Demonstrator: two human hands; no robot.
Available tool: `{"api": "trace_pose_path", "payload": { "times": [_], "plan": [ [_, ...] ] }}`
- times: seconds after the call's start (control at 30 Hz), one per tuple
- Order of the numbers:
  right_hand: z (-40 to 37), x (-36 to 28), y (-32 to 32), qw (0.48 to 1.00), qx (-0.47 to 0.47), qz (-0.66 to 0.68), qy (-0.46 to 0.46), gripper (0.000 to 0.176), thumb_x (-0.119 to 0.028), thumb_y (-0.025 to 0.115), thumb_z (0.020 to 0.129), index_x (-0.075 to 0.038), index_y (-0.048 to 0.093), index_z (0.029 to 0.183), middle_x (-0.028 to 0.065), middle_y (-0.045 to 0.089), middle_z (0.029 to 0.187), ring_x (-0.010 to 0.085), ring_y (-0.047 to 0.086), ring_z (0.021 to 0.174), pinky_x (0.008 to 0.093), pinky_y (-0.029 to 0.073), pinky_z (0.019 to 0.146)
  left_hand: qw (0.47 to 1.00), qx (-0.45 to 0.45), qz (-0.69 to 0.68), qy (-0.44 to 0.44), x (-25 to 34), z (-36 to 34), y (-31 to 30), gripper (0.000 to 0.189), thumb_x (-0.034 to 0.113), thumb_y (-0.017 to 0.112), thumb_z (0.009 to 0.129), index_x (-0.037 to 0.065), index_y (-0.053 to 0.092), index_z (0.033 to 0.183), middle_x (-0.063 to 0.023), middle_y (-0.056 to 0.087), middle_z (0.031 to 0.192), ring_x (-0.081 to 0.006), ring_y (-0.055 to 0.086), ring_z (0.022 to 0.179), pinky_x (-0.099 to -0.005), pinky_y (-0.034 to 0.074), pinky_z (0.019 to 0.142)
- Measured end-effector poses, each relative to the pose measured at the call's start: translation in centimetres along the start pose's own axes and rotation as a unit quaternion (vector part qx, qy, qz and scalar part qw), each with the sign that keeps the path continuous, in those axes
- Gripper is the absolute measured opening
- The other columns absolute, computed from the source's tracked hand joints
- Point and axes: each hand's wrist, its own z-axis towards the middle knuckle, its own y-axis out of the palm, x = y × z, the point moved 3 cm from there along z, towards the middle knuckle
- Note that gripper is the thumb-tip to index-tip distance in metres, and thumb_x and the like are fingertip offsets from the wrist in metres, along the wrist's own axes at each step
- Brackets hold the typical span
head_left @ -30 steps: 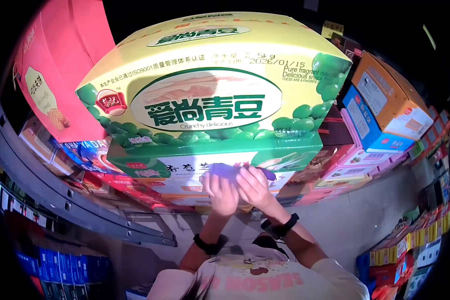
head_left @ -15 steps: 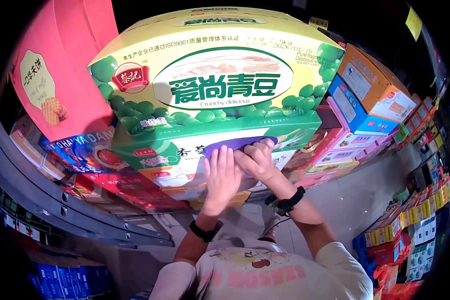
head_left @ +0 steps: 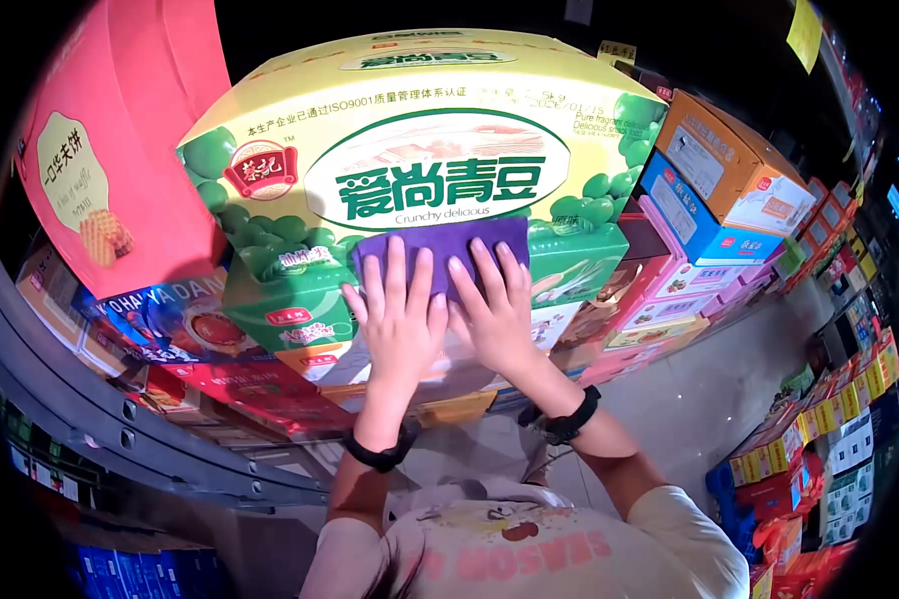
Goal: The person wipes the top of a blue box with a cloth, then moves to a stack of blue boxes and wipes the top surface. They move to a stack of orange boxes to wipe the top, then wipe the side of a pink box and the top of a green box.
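Observation:
A purple cloth (head_left: pixel 445 243) lies spread over the front edge of a green box (head_left: pixel 579 262), at the foot of a large yellow box with green peas (head_left: pixel 440 180). My left hand (head_left: pixel 400 317) presses flat on the cloth's left part, fingers spread, with the thumb side towards the other hand. Beside it my right hand (head_left: pixel 494 314) rests on the right part of the cloth, fingers also stretched apart. Both palms face the stacked boxes. Beneath the hands, part of the green box's printing is hidden.
A tall pink waffle box (head_left: pixel 120 150) stands left of the yellow one. An orange-brown carton (head_left: pixel 729 155) sits on a blue box (head_left: pixel 704 215) at right. A grey metal rail (head_left: pixel 130 429) curves along the lower left. More stacked goods (head_left: pixel 839 449) line the right side.
The cloth, bunched under my hands before, is now spread wider and higher, reaching onto the yellow box's lower edge. My right hand has opened from a curled grip; both hands moved apart.

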Motion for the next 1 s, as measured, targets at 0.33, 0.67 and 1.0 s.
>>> {"api": "trace_pose_path", "payload": {
  "times": [0.33,0.67,1.0],
  "plan": [
    [-8.4,-2.7,4.9,0.995,-0.103,0.002,-0.005,0.050,-0.028,0.060,0.073,-0.013,0.050,0.120,0.0121,0.048,0.114,0.0306,0.049,0.086,0.0484,0.039,0.076,0.999,-0.018,0.042,-0.005,-3.7,-11.3,5.9,0.044,0.033,0.058,0.079,0.019,0.052,0.120,-0.0072,0.041,0.131,-0.0290,0.033,0.123,-0.0558,0.021,0.099],
    [-0.2,-7.0,4.0,0.990,0.003,0.114,-0.080,0.055,-0.018,0.062,0.071,-0.009,0.048,0.123,0.0093,0.044,0.122,0.0252,0.042,0.105,0.0396,0.040,0.085,0.997,0.027,0.059,-0.029,-7.9,-6.6,-0.5,0.056,0.028,0.052,0.080,0.004,0.037,0.129,-0.0230,0.027,0.137,-0.0450,0.021,0.126,-0.0622,0.012,0.100],
    [-10.2,-6.2,6.8,0.976,-0.180,0.099,-0.064,0.055,-0.017,0.058,0.074,-0.006,0.045,0.125,0.0096,0.044,0.128,0.0239,0.048,0.108,0.0414,0.039,0.091,0.997,-0.008,-0.002,-0.071,-6.4,-15.2,4.9,0.057,0.025,0.058,0.078,-0.006,0.040,0.124,-0.0306,0.029,0.133,-0.0522,0.023,0.123,-0.0618,0.016,0.099]
  ]
}}
